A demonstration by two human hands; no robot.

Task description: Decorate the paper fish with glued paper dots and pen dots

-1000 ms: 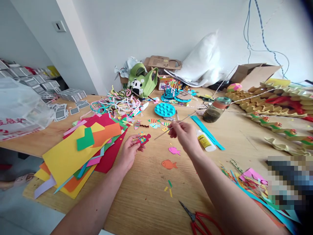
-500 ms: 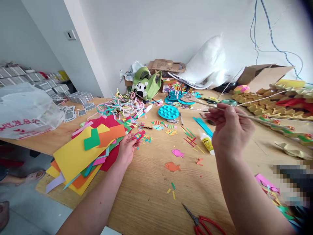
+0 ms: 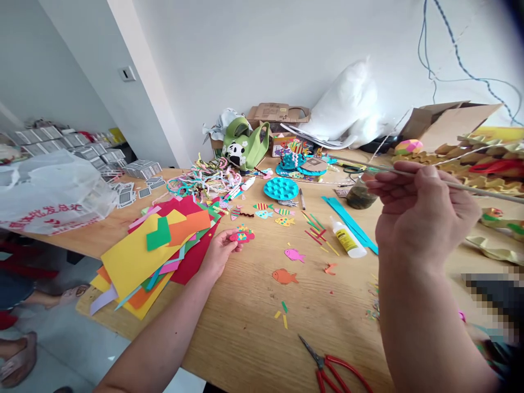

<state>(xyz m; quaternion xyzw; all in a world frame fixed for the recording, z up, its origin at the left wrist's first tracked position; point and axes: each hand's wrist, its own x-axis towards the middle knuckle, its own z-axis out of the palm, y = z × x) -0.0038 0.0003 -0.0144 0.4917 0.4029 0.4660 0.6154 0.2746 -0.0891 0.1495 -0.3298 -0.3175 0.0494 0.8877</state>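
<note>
My left hand (image 3: 221,251) pinches a red paper fish (image 3: 244,236) decorated with small blue, yellow and orange pieces, just above the table. Raised at the right, my right hand (image 3: 426,202) grips a long, thin, pale stick (image 3: 462,188) between thumb and fingers. It lies nearly level, its left end towards the back of the table. Plain paper fish, one pink (image 3: 293,255) and one orange (image 3: 285,277), lie between my hands. Behind them are several decorated fish (image 3: 285,221). A glue bottle (image 3: 347,238) lies left of my right wrist.
Red-handled scissors (image 3: 327,364) lie at the front edge. Coloured paper sheets (image 3: 135,256) are piled at left, beyond which stands a white plastic bag (image 3: 53,191). Farther back are a blue dimpled disc (image 3: 280,189), a green panda bag (image 3: 245,144) and egg cartons (image 3: 491,245) at right.
My right hand has moved to the right and nearer with the stick. My left hand has shifted slightly right with the red fish. The camera view has turned a little left.
</note>
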